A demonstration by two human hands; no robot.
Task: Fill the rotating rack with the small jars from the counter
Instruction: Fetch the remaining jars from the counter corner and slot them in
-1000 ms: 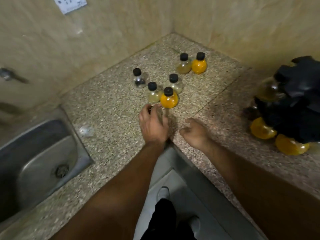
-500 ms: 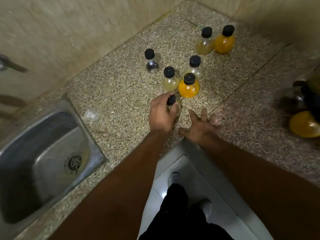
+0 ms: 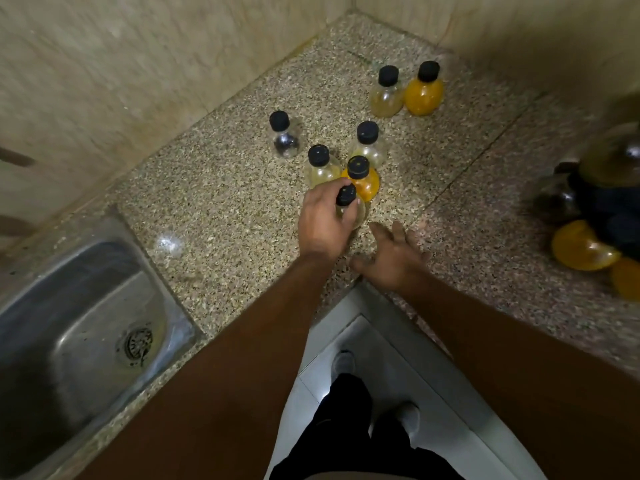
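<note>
Several small round jars with black caps stand on the speckled counter (image 3: 225, 202). My left hand (image 3: 323, 225) is wrapped around the nearest pale jar (image 3: 348, 202). Just behind it stand an orange jar (image 3: 363, 180) and a pale yellow jar (image 3: 320, 166). Farther back are another pale jar (image 3: 369, 142), a clear jar (image 3: 284, 138), and a pale and orange pair (image 3: 405, 90) near the corner. My right hand (image 3: 391, 254) hovers open beside the held jar. The dark rotating rack (image 3: 609, 202) sits at the right edge, with orange jars low in it.
A steel sink (image 3: 79, 341) is set into the counter at the lower left. Tiled walls close off the counter on the left and back. The counter's inner corner edge runs under my wrists, with my feet on the floor below.
My left hand has closed around the nearest pale jar and its cap now shows above my fingers. My right hand has spread its fingers and come closer. The view has shifted left and down.
</note>
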